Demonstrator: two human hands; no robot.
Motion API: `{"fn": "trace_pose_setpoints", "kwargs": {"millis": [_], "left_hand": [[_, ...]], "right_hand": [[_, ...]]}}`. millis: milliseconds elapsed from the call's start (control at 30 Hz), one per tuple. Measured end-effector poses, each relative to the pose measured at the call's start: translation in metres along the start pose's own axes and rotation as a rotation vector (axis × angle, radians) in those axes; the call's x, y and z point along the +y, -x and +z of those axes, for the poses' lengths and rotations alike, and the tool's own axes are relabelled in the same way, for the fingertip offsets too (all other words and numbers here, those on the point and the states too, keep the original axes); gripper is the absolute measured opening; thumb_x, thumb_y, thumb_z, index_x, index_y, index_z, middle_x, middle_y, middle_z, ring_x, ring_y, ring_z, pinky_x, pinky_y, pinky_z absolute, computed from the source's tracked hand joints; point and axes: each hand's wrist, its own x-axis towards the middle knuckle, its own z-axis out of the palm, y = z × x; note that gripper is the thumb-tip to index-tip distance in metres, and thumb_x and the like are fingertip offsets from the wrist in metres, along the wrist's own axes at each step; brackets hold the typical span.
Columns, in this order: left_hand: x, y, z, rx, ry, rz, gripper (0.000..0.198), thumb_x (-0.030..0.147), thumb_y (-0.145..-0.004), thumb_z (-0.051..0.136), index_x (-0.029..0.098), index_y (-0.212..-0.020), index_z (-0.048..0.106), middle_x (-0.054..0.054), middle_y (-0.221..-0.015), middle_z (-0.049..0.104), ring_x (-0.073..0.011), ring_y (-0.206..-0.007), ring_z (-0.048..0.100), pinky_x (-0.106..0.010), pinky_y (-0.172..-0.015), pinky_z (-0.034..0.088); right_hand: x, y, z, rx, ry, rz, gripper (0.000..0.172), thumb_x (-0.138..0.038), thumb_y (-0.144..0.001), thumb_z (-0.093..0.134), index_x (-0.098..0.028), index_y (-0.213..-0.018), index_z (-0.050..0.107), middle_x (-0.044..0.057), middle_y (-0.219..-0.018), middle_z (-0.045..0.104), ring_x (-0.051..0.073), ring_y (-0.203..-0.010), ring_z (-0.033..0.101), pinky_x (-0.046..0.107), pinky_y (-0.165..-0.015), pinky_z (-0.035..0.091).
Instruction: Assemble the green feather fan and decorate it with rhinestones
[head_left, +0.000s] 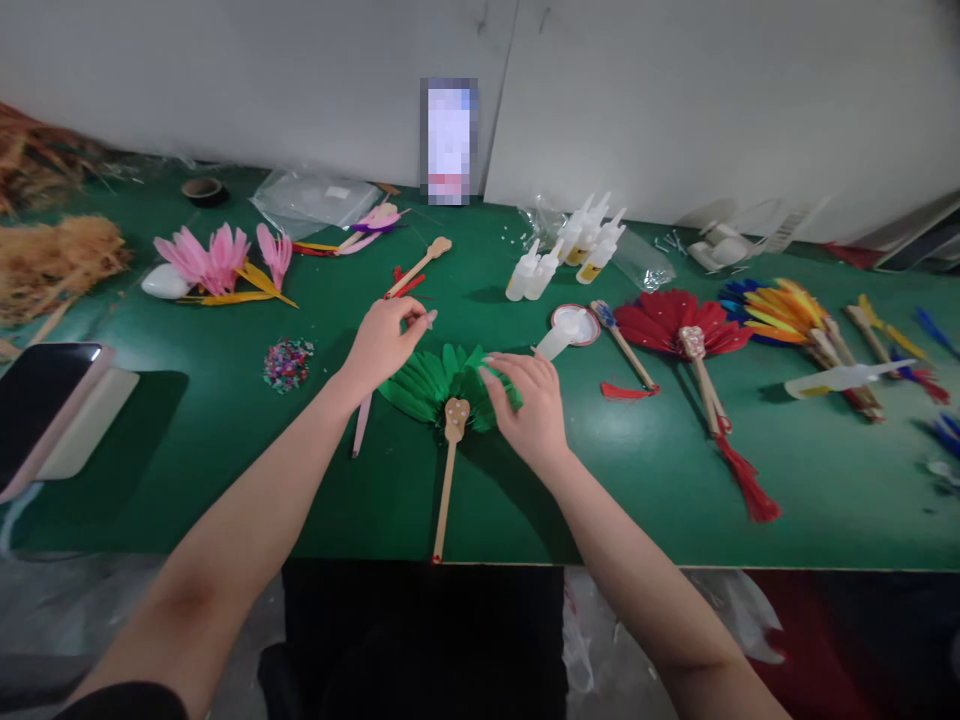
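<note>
A green feather fan (439, 380) with a wooden handle (448, 480) lies on the green table (225, 460), handle toward me. My left hand (384, 340) hovers at the fan's upper left, its fingers pinched on something small that I cannot make out. My right hand (527, 405) rests on the fan's right side, fingers curled over the green feathers. A pink stick (362, 425) lies under my left wrist. A white glue bottle (559, 340) lies just beyond my right hand.
Pink feathers (214, 255), a pile of coloured sequins (286, 362) and a phone (41, 400) are on the left. Several glue bottles (577, 245), a red fan (679, 325) with a tassel and a multicoloured fan (787, 310) lie on the right. A bare wooden handle (420, 265) lies behind.
</note>
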Motion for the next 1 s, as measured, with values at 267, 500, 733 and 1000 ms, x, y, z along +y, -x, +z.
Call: {"fn": "trace_pose_setpoints", "kwargs": {"millis": [267,500,733,1000], "left_hand": [[0.016,0.01,-0.003,0.057,0.183,0.02,0.035,0.04,-0.094,0.046,0.018,-0.073,0.064,0.0,-0.058,0.061,-0.014,-0.053,0.053,-0.027,-0.062,0.04],[0.019,0.015,-0.002,0.219,0.351,-0.019,0.041,0.044,-0.09,0.051,0.019,-0.059,0.061,0.001,-0.05,0.054,-0.0129,-0.053,0.051,-0.027,-0.062,0.039],[-0.013,0.015,-0.035,0.54,0.707,-0.238,0.054,0.058,-0.093,0.033,0.024,-0.051,0.038,0.008,-0.035,0.021,-0.0086,-0.034,0.021,-0.026,-0.043,0.022],[-0.024,0.057,-0.055,0.624,0.877,-0.32,0.054,0.065,-0.085,0.044,0.022,-0.053,0.036,0.009,-0.034,0.021,-0.0065,-0.033,0.02,-0.023,-0.039,0.019]], "right_hand": [[0.018,-0.007,-0.005,0.121,-0.041,0.054,0.032,-0.036,-0.097,0.042,-0.022,-0.086,0.068,0.008,-0.083,0.074,0.022,-0.082,0.068,0.038,-0.082,0.054],[0.02,0.0,-0.009,0.238,-0.136,0.14,0.041,-0.04,-0.099,0.033,-0.018,-0.093,0.066,0.002,-0.063,0.069,0.014,-0.052,0.064,0.025,-0.058,0.052],[0.02,0.002,-0.021,0.508,-0.196,0.313,0.043,-0.052,-0.091,0.045,-0.017,-0.071,0.059,-0.003,-0.051,0.052,0.011,-0.045,0.048,0.024,-0.047,0.038],[0.036,0.007,-0.021,0.594,-0.361,0.554,0.038,-0.046,-0.095,0.049,-0.013,-0.084,0.063,0.0,-0.07,0.061,0.011,-0.054,0.056,0.025,-0.052,0.048]]}}
